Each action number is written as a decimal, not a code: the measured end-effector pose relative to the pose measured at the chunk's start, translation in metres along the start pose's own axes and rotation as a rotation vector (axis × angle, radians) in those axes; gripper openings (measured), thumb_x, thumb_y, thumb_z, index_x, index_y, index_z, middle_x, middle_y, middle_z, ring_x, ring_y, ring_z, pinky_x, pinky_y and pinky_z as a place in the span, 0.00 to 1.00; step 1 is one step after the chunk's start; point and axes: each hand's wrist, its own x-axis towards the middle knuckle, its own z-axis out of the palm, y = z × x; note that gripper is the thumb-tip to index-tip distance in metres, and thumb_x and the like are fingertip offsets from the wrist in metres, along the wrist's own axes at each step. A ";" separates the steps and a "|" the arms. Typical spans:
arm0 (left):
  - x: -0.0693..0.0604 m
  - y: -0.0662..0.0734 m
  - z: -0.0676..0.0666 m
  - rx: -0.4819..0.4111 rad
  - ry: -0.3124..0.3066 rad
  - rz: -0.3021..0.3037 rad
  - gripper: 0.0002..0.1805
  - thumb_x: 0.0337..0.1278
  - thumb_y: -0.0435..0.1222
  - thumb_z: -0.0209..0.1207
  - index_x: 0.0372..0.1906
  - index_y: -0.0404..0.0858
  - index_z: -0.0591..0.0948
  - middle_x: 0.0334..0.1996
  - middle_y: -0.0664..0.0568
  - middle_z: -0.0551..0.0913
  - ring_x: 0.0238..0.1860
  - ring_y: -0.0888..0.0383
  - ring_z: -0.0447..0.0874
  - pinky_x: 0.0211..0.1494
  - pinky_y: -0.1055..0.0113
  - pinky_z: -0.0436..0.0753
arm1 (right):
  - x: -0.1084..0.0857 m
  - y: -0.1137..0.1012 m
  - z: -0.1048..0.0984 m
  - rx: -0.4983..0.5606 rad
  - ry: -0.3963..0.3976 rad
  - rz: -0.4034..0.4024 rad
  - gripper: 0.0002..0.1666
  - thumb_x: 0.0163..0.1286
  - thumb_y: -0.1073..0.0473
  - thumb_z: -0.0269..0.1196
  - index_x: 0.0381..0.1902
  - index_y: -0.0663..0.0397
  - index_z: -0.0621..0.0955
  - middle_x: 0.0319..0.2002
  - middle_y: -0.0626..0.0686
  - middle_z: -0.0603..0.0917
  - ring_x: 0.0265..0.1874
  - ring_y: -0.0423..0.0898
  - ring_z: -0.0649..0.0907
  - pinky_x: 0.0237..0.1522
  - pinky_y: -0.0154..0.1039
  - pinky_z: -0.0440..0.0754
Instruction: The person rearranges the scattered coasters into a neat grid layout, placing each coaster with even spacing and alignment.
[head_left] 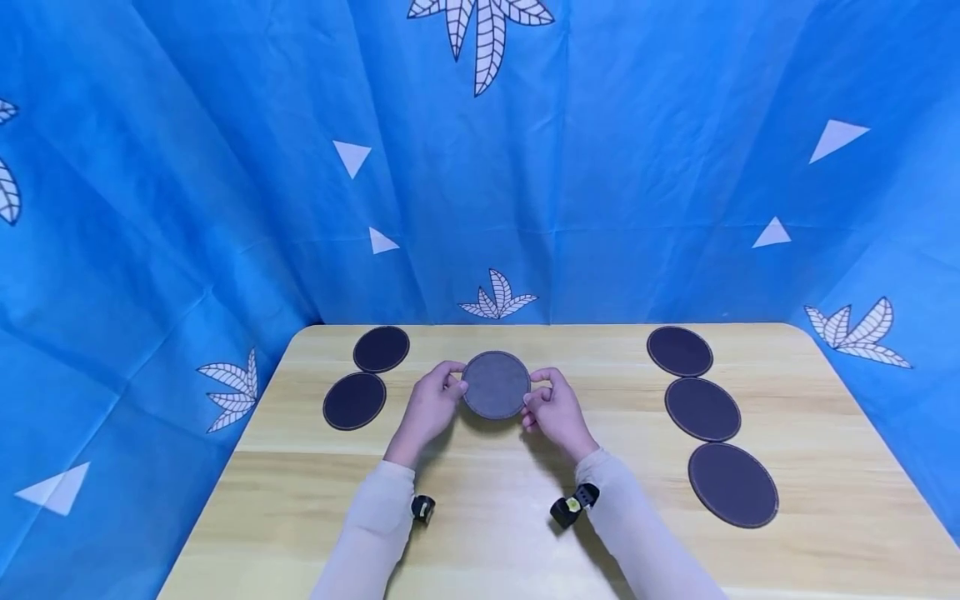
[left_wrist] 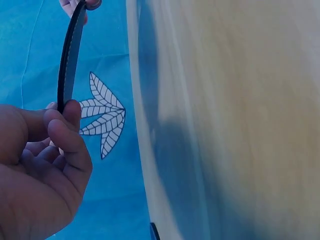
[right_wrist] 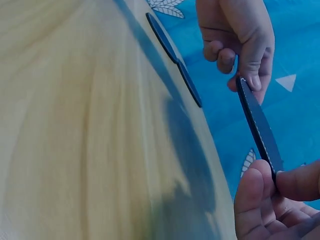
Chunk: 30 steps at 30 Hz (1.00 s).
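Note:
A round, dark coaster [head_left: 496, 385] with a stitched rim is held up over the table, one hand at each side of it. My left hand [head_left: 435, 402] pinches its left edge between thumb and fingers. On the opposite edge, my right hand [head_left: 558, 414] has the same kind of pinch. Seen nearly edge-on in the left wrist view, the coaster [left_wrist: 71, 57] looks thin and slightly bowed. In the right wrist view, the coaster [right_wrist: 259, 130] spans the gap between the left hand [right_wrist: 242, 40] and the right hand [right_wrist: 272, 205], apart from the tabletop.
Two similar coasters, one far [head_left: 381, 348] and one nearer [head_left: 355, 401], lie at the left of the wooden table [head_left: 480, 533]. Three more form a slanting column at the right: far [head_left: 679, 351], middle [head_left: 702, 408] and near [head_left: 733, 484]. A blue patterned cloth [head_left: 600, 167] hangs behind.

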 end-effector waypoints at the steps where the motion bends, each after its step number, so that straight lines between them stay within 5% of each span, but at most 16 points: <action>1: 0.000 0.001 0.001 0.000 0.001 0.004 0.16 0.70 0.34 0.60 0.60 0.38 0.81 0.31 0.54 0.80 0.32 0.57 0.77 0.42 0.58 0.77 | 0.000 0.000 -0.001 -0.003 0.002 -0.001 0.18 0.72 0.76 0.56 0.56 0.60 0.70 0.29 0.61 0.81 0.20 0.50 0.82 0.25 0.43 0.84; 12: 0.009 0.009 0.016 -0.066 -0.015 0.014 0.21 0.71 0.34 0.59 0.66 0.36 0.79 0.31 0.51 0.80 0.33 0.56 0.76 0.43 0.58 0.78 | 0.005 -0.001 -0.018 -0.008 0.025 -0.021 0.18 0.71 0.76 0.55 0.57 0.63 0.69 0.31 0.64 0.82 0.19 0.47 0.81 0.24 0.42 0.85; 20: 0.018 0.013 0.028 -0.115 -0.079 -0.013 0.22 0.74 0.34 0.56 0.69 0.38 0.75 0.29 0.47 0.80 0.24 0.57 0.77 0.31 0.63 0.79 | 0.008 -0.004 -0.031 -0.019 0.033 -0.008 0.18 0.73 0.76 0.53 0.59 0.64 0.68 0.31 0.64 0.82 0.19 0.46 0.81 0.25 0.42 0.85; 30: 0.032 0.021 0.042 -0.119 -0.139 -0.027 0.23 0.76 0.35 0.54 0.71 0.37 0.73 0.29 0.46 0.82 0.26 0.56 0.77 0.32 0.63 0.78 | 0.017 -0.002 -0.048 -0.029 0.050 0.003 0.19 0.73 0.75 0.54 0.59 0.66 0.67 0.31 0.65 0.82 0.18 0.46 0.81 0.25 0.41 0.85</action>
